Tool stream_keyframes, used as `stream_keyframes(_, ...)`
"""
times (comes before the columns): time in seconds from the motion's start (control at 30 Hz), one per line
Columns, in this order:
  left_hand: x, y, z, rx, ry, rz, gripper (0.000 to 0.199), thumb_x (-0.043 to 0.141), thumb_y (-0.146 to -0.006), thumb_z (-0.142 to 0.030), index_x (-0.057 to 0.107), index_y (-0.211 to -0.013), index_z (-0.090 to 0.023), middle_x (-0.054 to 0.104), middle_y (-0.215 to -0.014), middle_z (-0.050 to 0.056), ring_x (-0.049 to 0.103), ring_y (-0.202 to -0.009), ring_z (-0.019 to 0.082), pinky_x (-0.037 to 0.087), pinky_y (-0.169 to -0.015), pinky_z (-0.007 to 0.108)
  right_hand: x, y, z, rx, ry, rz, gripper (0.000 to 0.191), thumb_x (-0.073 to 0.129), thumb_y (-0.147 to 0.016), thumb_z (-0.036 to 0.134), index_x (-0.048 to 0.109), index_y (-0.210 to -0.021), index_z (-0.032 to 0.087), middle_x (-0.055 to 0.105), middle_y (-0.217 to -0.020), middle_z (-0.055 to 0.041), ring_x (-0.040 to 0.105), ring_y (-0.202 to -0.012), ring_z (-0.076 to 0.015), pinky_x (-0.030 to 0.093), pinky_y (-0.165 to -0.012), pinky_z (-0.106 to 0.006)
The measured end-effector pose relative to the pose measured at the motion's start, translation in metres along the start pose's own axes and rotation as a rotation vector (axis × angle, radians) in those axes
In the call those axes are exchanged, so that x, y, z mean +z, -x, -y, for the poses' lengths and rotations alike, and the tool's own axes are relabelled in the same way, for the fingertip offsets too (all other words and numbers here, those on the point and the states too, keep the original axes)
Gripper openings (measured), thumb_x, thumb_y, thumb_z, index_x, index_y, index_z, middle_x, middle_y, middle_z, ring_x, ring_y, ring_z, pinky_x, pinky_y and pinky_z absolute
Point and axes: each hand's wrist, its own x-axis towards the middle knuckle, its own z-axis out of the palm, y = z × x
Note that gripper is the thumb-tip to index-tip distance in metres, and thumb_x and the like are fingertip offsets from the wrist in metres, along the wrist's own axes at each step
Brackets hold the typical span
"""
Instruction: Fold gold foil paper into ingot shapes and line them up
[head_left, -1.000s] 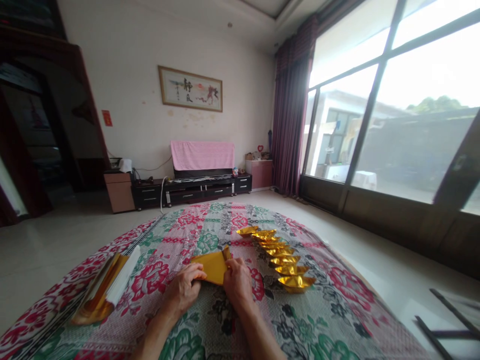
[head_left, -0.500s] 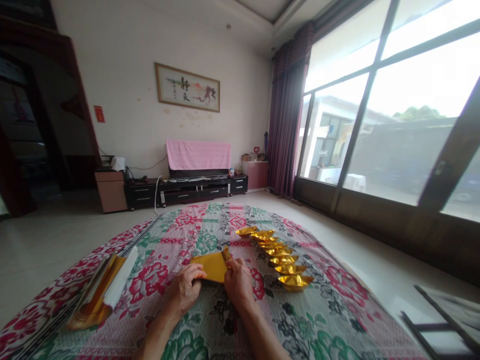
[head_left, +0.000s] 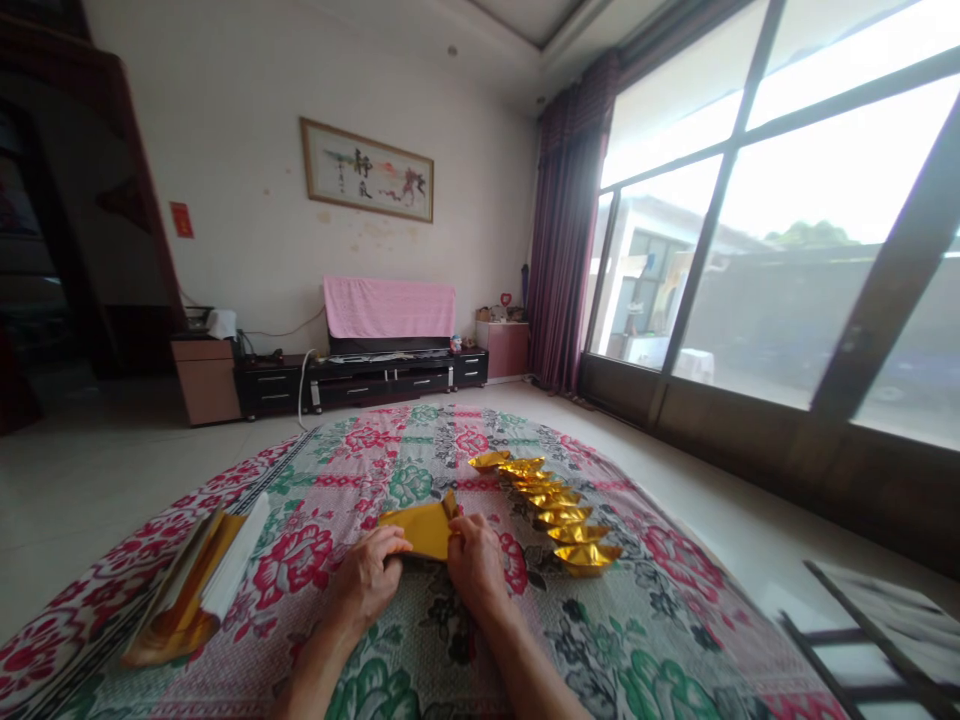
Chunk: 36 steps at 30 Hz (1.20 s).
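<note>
Left hand [head_left: 369,572] and right hand [head_left: 476,562], both curled in, pinch the gold paper [head_left: 420,528] at its two sides, over the flowered cloth [head_left: 427,640]. Their grip matches half a second ago: this fold seems unfinished. Gold boats [head_left: 587,558] stretch away at right.

Pale wall [head_left: 217,120]; bright tall windows [head_left: 765,310]

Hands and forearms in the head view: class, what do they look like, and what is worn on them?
The left hand and right hand are ungloved. The left forearm and right forearm show no sleeve, watch or bracelet. Small rings cannot be ruled out.
</note>
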Motion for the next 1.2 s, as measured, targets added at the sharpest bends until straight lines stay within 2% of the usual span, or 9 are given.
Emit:
stream_keyframes(0.4, 0.005, 0.000, 0.009, 0.037, -0.037, 0.001, 0.030, 0.043, -0.068, -0.010, 0.069, -0.079, -0.022, 0.065, -0.101, 0.003, 0.057, -0.098, 0.018, 0.044, -0.092, 0.033, 0.003, 0.000, -0.003, 0.018, -0.042, -0.014, 0.028, 0.044, -0.072, 0.009, 0.067, -0.083, 0.020, 0.061, -0.085, -0.0054, 0.058, -0.077, -0.0139, 0.039, -0.070, -0.020)
stream_keyframes(0.67, 0.005, -0.001, 0.012, 0.038, -0.048, 0.019, 0.030, 0.043, -0.067, -0.011, 0.068, -0.077, -0.024, 0.065, -0.099, 0.001, 0.058, -0.098, 0.017, 0.046, -0.090, 0.031, 0.005, -0.002, -0.009, 0.003, -0.113, -0.028, 0.031, 0.043, -0.068, 0.007, 0.068, -0.081, 0.019, 0.062, -0.083, -0.0054, 0.058, -0.075, -0.0140, 0.040, -0.070, -0.020)
stream_keyframes(0.83, 0.005, 0.001, 0.014, 0.026, -0.028, 0.015, 0.032, 0.040, -0.065, -0.009, 0.067, -0.074, -0.022, 0.065, -0.099, 0.001, 0.057, -0.099, 0.016, 0.044, -0.092, 0.030, -0.003, -0.006, -0.009, 0.044, -0.160, 0.041, 0.032, 0.040, -0.071, 0.010, 0.070, -0.078, 0.020, 0.065, -0.077, -0.0057, 0.058, -0.071, -0.0149, 0.041, -0.066, -0.021)
stream_keyframes(0.97, 0.002, 0.001, 0.015, -0.014, 0.001, 0.062, 0.032, 0.041, -0.065, -0.010, 0.068, -0.075, -0.023, 0.065, -0.102, 0.001, 0.057, -0.100, 0.016, 0.044, -0.092, 0.031, -0.015, -0.012, -0.014, 0.086, -0.252, 0.116, 0.038, 0.037, -0.071, 0.009, 0.072, -0.081, 0.020, 0.068, -0.082, -0.0054, 0.060, -0.076, -0.0153, 0.042, -0.070, -0.021)
stream_keyframes(1.2, -0.003, 0.002, 0.011, -0.021, 0.071, 0.034, 0.027, 0.041, -0.066, -0.013, 0.066, -0.072, -0.021, 0.066, -0.099, 0.003, 0.058, -0.100, 0.016, 0.042, -0.094, 0.031, -0.027, -0.019, -0.034, -0.047, -0.429, 0.294, 0.043, 0.034, -0.070, 0.014, 0.070, -0.091, 0.021, 0.068, -0.083, -0.0023, 0.060, -0.078, -0.0156, 0.043, -0.072, -0.024)
